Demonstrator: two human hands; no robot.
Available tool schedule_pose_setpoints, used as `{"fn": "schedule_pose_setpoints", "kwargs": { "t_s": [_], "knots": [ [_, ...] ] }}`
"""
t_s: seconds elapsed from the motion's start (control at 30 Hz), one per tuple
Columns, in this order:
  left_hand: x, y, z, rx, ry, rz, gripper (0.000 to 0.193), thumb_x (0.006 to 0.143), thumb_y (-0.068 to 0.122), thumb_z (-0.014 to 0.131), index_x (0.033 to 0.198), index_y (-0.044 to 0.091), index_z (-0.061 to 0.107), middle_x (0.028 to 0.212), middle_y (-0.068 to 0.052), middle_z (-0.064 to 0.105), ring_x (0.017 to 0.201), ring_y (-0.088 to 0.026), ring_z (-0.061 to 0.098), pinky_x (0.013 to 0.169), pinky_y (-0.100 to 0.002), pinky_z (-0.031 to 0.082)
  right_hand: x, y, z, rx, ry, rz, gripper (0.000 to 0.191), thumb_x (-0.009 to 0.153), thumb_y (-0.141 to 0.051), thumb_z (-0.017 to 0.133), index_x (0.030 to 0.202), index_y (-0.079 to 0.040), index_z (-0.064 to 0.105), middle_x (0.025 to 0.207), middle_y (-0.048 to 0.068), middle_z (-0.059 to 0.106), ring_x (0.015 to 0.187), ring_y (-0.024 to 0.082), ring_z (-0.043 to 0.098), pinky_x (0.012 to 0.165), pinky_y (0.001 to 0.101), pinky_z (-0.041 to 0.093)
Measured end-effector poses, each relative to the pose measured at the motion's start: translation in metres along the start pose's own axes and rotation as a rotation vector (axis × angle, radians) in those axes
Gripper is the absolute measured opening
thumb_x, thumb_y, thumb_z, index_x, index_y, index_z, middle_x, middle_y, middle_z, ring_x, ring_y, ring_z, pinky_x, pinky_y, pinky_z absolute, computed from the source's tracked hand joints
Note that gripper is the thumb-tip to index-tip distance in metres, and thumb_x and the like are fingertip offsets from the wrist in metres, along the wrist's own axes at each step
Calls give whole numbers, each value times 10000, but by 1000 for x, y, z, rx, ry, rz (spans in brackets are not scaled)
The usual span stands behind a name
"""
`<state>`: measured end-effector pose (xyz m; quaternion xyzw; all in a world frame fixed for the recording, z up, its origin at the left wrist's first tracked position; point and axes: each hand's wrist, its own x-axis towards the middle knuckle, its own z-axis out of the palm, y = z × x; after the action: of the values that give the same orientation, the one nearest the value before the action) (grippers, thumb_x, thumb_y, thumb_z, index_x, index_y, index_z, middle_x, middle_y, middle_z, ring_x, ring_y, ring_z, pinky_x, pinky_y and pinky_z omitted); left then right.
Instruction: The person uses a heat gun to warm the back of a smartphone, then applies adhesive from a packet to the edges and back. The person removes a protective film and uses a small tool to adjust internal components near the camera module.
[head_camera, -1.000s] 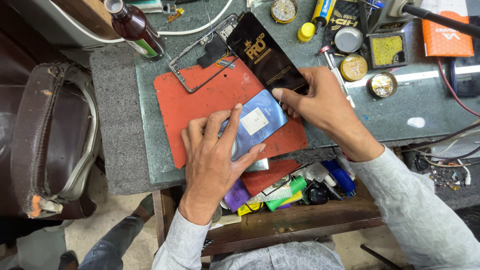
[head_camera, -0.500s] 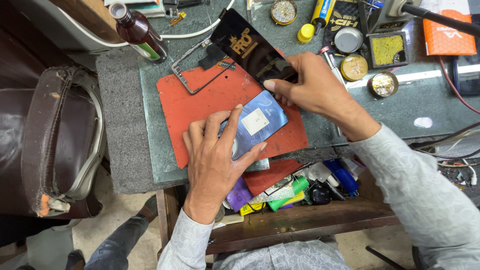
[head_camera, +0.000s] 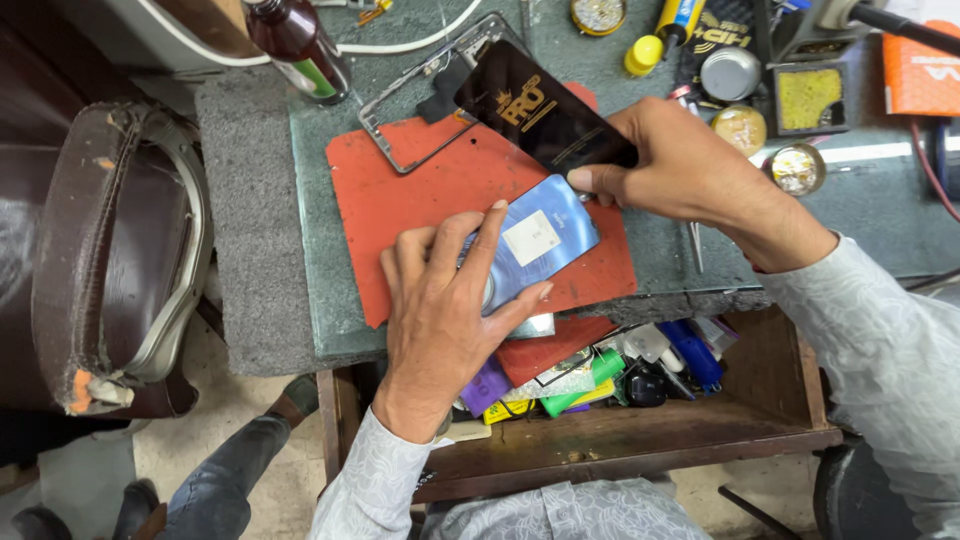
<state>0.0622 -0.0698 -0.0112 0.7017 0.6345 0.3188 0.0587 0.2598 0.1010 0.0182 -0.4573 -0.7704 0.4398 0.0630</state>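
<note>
Left hand: the left hand (head_camera: 450, 300) lies flat on a blue phone (head_camera: 535, 245), fingers spread wide and pressing it down onto the red mat (head_camera: 400, 200); it pins rather than grips.
Right hand: the right hand (head_camera: 680, 165) pinches one end of a black glossy sheet (head_camera: 535, 115) between thumb and fingers, holding it tilted up off the phone's far end.
Where the phone sits: near the middle of the mat, slanted, its lower corner close to the mat's front edge.
How far along: the sheet looks lifted clear along most of its length, only its near end close to the phone; whether that end touches the phone I cannot quite tell, since the fingers cover it.
Left over: a bare metal phone frame (head_camera: 420, 95) lies at the mat's back corner, apart from both hands.
Edges: the worktop (head_camera: 310, 240) ends just behind the left wrist, with an open drawer (head_camera: 620, 430) of oddments below.
Open room: bare mat to the left of the phone; to the right and back, small tins (head_camera: 795, 168) and a brown bottle (head_camera: 295, 40) crowd in.
</note>
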Motion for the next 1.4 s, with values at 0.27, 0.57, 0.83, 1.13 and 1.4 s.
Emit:
{"fn": "schedule_pose_setpoints", "kwargs": {
  "t_s": [0.27, 0.57, 0.83, 1.13, 1.4],
  "knots": [
    [3, -2, 1, -9, -16, -11, 763, 781, 471, 865, 1395, 87, 625, 1269, -1, 551, 1065, -272, 475, 976, -456, 398, 25, -6, -3, -265, 14, -79, 201, 831, -202, 797, 875, -12, 753, 655, 93, 717, 569, 176, 686, 562, 351, 507],
    [2, -2, 1, -1, -27, -29, 769, 770, 492, 864, 1386, 94, 633, 1258, 3, 555, 1032, -266, 468, 947, -454, 393, 9, 5, -12, -306, -110, 39, 305, 845, -290, 792, 715, -17, 758, 590, 108, 702, 557, 216, 645, 569, 389, 485],
    [3, -6, 1, -13, -37, -8, 770, 789, 476, 857, 1403, 75, 624, 1266, 4, 550, 1056, -268, 472, 975, -455, 390, 27, -7, -10, -455, -75, -39, 255, 816, -299, 819, 915, -64, 799, 694, 130, 723, 635, 245, 702, 616, 399, 524],
    [2, 1, 0, -3, -28, -22, 760, 769, 477, 867, 1379, 88, 637, 1259, 3, 556, 1020, -270, 463, 953, -453, 387, 9, -6, -18, -354, -179, 110, 311, 851, -331, 783, 723, -49, 765, 616, 77, 731, 588, 194, 699, 585, 368, 524],
    [1, -5, 1, -21, -33, 5, 769, 780, 463, 862, 1403, 80, 623, 1274, 5, 556, 1053, -267, 472, 973, -456, 388, 27, -13, -12, -515, -149, 57, 253, 832, -322, 809, 854, -74, 763, 633, 120, 698, 596, 227, 679, 601, 393, 505]
  ]
}}
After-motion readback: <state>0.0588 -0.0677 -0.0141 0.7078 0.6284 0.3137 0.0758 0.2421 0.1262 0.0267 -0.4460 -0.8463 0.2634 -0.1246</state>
